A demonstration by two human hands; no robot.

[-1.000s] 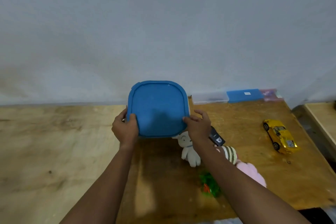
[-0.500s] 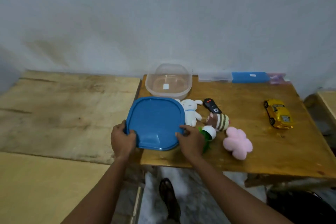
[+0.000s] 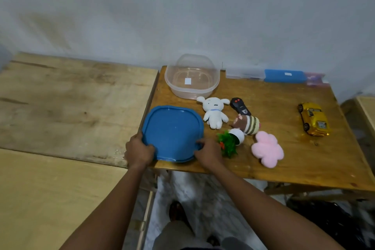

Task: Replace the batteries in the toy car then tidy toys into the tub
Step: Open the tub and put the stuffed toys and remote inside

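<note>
A blue lid [image 3: 172, 132] lies upside down on the near left corner of the wooden table [image 3: 284, 158]. My left hand [image 3: 139, 152] grips its near left edge and my right hand [image 3: 209, 151] grips its near right edge. The clear tub [image 3: 191, 79] stands open at the table's back left. The yellow toy car [image 3: 313, 118] sits at the right. A black remote [image 3: 240, 106], a white plush dog [image 3: 214, 112], a striped plush [image 3: 246, 124], a small green plant in a white pot [image 3: 231, 140] and a pink plush flower [image 3: 267, 148] lie between.
Flat cases, clear [image 3: 244, 73], blue [image 3: 285, 76] and pinkish [image 3: 315, 79], line the wall at the table's back. A lower wooden platform [image 3: 71, 103] adjoins the table's left side, with a paler board [image 3: 50, 199] nearer. Floor and my shoe [image 3: 176, 211] show below the front edge.
The lid came down from in front of the wall, where both hands held it up, onto the table's near left corner. The view tilted down, revealing the open tub.
</note>
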